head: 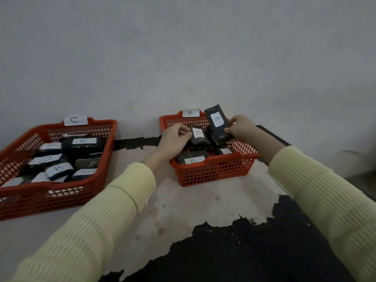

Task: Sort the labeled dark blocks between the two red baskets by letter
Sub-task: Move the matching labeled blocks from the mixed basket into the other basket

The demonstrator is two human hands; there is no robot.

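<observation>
gripping dark wrapped blocks (217,125), white handwritten b labels (216,119)

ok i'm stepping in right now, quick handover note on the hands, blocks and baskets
Left hand: holding a dark block labeled B over the B basket.
Right hand: holding a second B block, tilted upright over the same basket.
B basket: at least one more B block lies inside.
C basket: holds mixed blocks; at least two B blocks are in there among C ones.
Done: several Bs moved.
Left: set down both held blocks, then move the remaining Bs out of the C basket.
</observation>
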